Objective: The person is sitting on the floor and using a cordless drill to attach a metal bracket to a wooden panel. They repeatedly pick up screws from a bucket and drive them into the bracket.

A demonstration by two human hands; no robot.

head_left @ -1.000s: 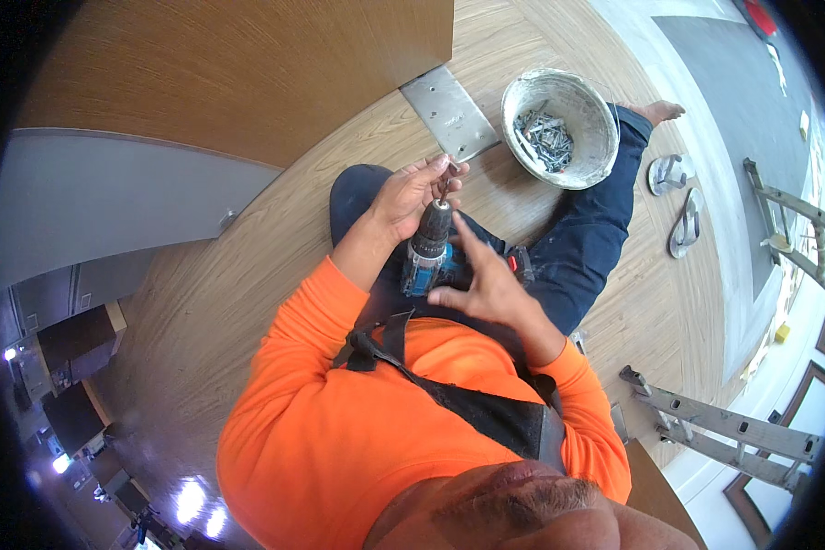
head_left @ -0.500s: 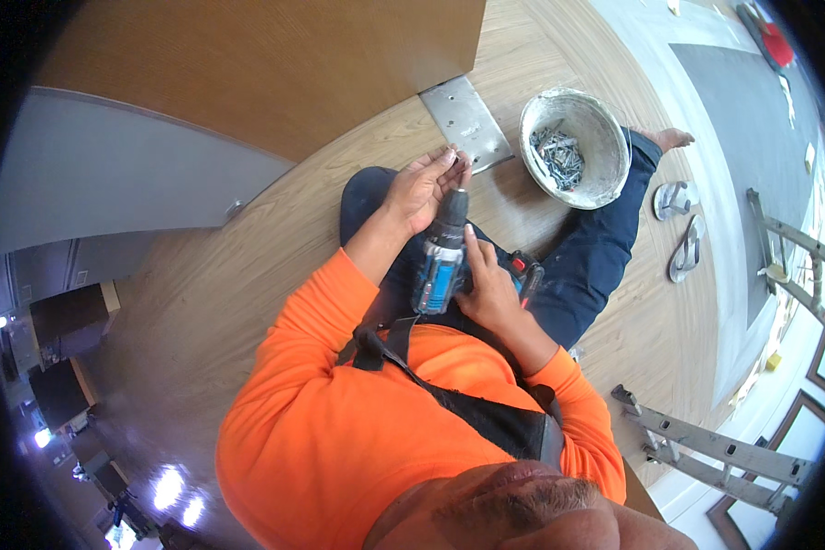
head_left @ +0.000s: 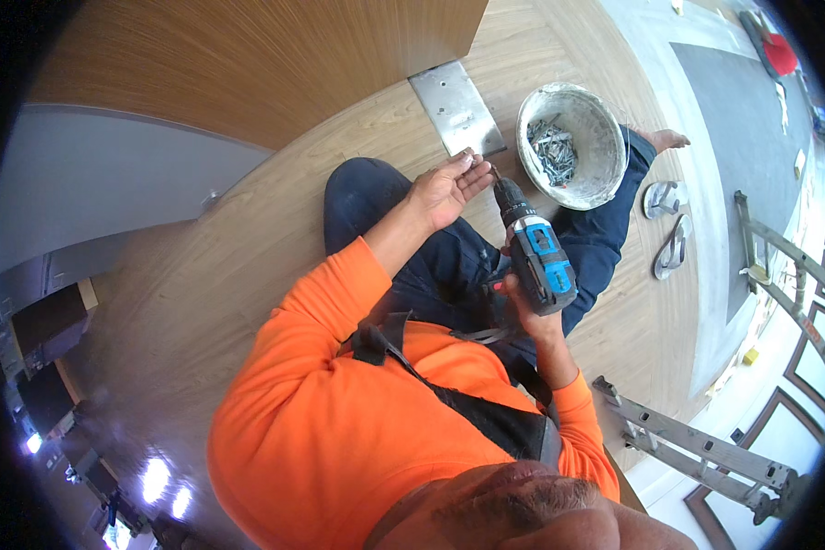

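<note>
My right hand [head_left: 527, 312] grips the handle of a blue and black cordless drill [head_left: 543, 261], which partly hides the fingers. The drill's nose points up and left, toward my left hand [head_left: 442, 194]. That hand has its thumb and forefinger pressed together close to the drill's tip, the other fingers partly stretched; anything between them is too small to make out. Just beyond my left fingertips, a metal plate with holes [head_left: 458, 105] lies on the floor. A whitish, stained bucket [head_left: 605, 137] stands to the right, with many screw-like metal fasteners [head_left: 552, 151] inside.
A large wooden panel [head_left: 266, 64] rises beyond my left knee, by the plate. My legs [head_left: 367, 197] rest on the wood-look floor [head_left: 202, 312]. A pair of sandals [head_left: 671, 247] and metal ladder parts [head_left: 706, 445] lie to the right.
The drill has swung right and tilted, its nose now aimed up-left and its blue top showing. My right hand went with it. My left hand shifted slightly right, staying near the tip.
</note>
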